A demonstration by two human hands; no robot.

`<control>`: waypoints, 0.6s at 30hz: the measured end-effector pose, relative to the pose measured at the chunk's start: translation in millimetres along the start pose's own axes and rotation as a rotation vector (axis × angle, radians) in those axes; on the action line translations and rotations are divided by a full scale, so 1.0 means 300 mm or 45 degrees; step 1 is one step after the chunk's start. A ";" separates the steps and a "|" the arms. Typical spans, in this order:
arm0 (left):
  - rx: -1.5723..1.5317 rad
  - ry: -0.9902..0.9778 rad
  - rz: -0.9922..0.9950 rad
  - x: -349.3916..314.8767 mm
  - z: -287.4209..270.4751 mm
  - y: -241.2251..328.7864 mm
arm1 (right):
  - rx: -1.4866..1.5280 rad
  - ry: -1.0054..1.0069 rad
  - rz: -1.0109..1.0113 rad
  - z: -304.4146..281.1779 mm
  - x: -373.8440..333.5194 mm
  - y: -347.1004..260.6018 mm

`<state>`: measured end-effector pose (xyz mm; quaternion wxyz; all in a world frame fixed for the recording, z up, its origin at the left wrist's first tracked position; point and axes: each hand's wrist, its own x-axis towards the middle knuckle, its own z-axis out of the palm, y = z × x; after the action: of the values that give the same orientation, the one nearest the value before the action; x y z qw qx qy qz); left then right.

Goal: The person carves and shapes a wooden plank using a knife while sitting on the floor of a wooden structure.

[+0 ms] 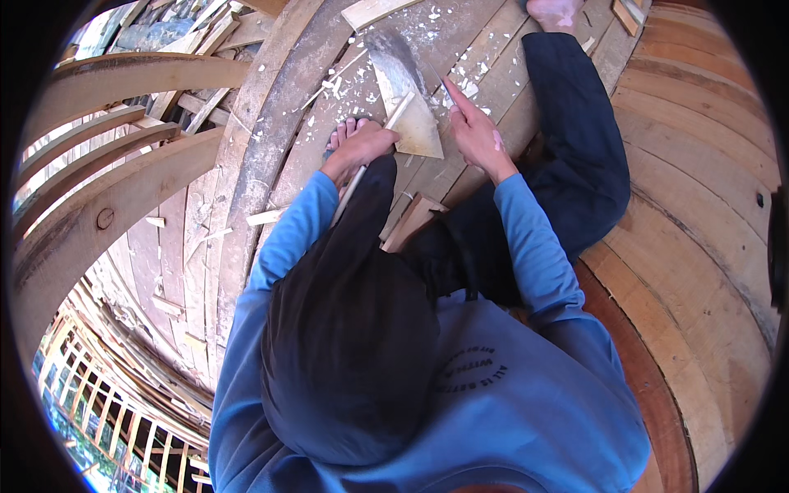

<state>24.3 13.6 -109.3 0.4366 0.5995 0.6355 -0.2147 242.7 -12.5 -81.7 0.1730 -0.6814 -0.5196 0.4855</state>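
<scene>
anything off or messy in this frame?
Only wood chips, scattered over the planks around the wedge-shaped board. The left hand and right hand rest on that board. Nothing looks broken.

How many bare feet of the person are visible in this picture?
2. One bare foot lies just behind the left hand, beside the wedge-shaped wooden piece. The other foot is at the top edge, at the end of the stretched leg, partly cut off.
</scene>
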 end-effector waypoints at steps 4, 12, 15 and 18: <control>-0.138 -0.188 -0.086 0.012 -0.011 0.002 | -0.098 -0.091 -0.083 0.014 -0.049 -0.003; -0.168 -0.239 -0.032 -0.004 -0.036 -0.001 | -0.407 -0.134 -0.045 0.066 -0.093 -0.054; -0.117 -0.244 0.004 -0.001 -0.033 0.001 | -0.530 -0.100 -0.027 0.066 -0.106 -0.097; -0.098 -0.077 -0.013 0.035 0.012 -0.026 | -0.662 -0.140 0.114 0.086 -0.099 -0.148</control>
<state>19.2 15.2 -121.7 0.4773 0.5722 0.6329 -0.2104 197.3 -27.8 -46.7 -0.0579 -0.6978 -0.6048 0.3794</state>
